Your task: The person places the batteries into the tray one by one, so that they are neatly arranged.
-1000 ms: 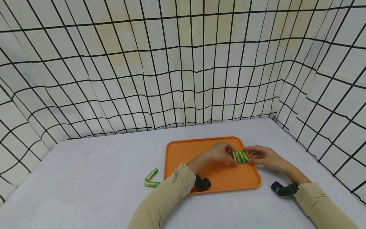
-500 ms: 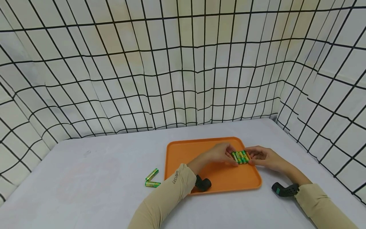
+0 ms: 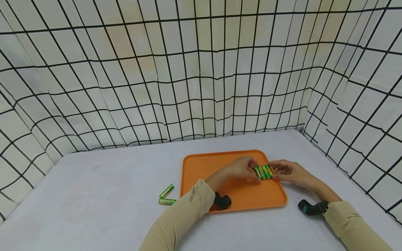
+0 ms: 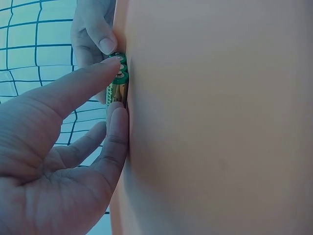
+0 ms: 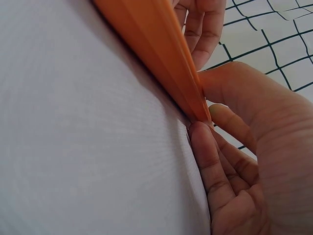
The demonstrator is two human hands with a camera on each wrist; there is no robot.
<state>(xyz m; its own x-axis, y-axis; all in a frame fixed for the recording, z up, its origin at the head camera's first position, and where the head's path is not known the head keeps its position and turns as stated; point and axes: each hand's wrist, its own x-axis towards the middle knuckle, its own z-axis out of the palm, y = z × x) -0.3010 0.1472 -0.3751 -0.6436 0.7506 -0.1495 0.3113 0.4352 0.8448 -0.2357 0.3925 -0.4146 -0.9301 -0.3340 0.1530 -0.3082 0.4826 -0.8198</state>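
Observation:
Several green-and-yellow batteries [image 3: 263, 172] lie side by side in a row at the right side of the orange tray [image 3: 201, 161]. At the row's left end, my left hand [image 3: 242, 168] pinches it, thumb on the near ends and fingers on the far ends. My right hand [image 3: 292, 171] comes over the tray's right rim and holds the other end of the row between thumb and index finger. In the left wrist view the batteries [image 4: 118, 88] show between the left thumb and fingers. The right wrist view hides them behind the tray wall [image 5: 161, 54].
Two loose batteries, one slanted [image 3: 166, 191] and one lying crosswise [image 3: 167, 202], are on the white tablecloth [image 3: 103, 205] left of the tray. A white sheet with a black grid [image 3: 201, 83] rises behind and to the right. The left forearm crosses the tray's near-left corner.

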